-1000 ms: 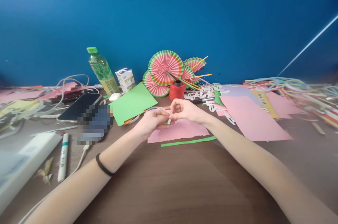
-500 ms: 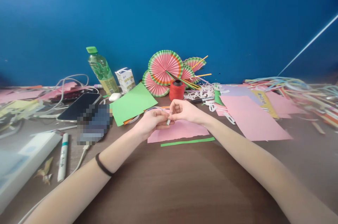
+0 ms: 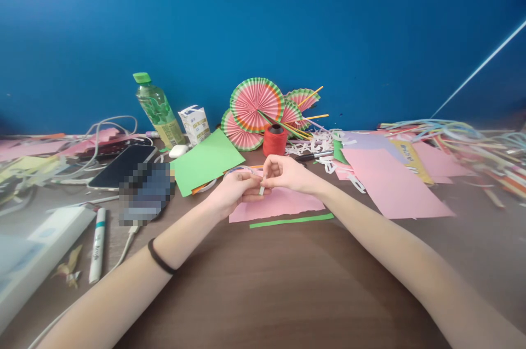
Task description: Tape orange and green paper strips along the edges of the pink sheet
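Note:
My left hand (image 3: 240,193) and my right hand (image 3: 285,173) meet at the middle of the table, fingertips pinched together. Between them is a small, narrow pale strip (image 3: 262,190), mostly hidden by the fingers; its material is too small to make out. Both hands are closed around it. Below them lies a pink sheet of paper (image 3: 287,204) with a rough front edge. A thin green paper strip (image 3: 291,221) rests just in front of that sheet.
Behind my hands are a red thread spool (image 3: 274,142) and pleated paper fans (image 3: 257,105). Left are a green sheet (image 3: 207,162), a bottle (image 3: 160,110), a small carton (image 3: 195,123), a phone (image 3: 123,167) and a marker (image 3: 97,245). More pink paper (image 3: 394,184) lies right.
Almost nothing differs. Both hands keep their pinch on the small pale strip, and the whole view has shifted very slightly.

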A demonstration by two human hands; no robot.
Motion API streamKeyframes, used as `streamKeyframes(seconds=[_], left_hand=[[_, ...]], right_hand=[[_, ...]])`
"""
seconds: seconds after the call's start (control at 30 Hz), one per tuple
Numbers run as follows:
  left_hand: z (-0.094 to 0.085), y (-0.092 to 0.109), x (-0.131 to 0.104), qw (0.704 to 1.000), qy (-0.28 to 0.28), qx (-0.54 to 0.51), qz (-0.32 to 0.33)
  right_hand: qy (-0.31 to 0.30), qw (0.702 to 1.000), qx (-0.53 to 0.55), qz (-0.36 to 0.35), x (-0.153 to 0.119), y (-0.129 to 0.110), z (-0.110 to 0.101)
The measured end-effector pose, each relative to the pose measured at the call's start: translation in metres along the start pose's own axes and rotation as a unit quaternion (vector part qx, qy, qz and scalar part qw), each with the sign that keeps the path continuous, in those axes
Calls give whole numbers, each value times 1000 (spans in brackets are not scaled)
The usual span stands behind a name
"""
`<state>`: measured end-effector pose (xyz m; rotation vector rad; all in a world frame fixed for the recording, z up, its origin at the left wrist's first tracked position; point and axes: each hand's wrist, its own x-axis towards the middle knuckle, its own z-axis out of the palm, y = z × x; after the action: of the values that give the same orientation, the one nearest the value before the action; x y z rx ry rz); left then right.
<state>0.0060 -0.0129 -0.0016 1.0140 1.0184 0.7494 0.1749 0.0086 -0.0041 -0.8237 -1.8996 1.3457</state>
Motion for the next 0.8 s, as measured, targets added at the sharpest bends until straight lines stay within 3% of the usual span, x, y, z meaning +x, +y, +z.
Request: streamKeyframes(seconds=[0.3, 0.8], left_hand=[[5, 5, -4, 1000, 18, -17, -7], [2, 3, -4, 1000, -12, 16, 1]], right_hand=[[2, 1000, -6, -4, 0, 1, 0], [6, 1000, -23, -7, 0, -2, 0]])
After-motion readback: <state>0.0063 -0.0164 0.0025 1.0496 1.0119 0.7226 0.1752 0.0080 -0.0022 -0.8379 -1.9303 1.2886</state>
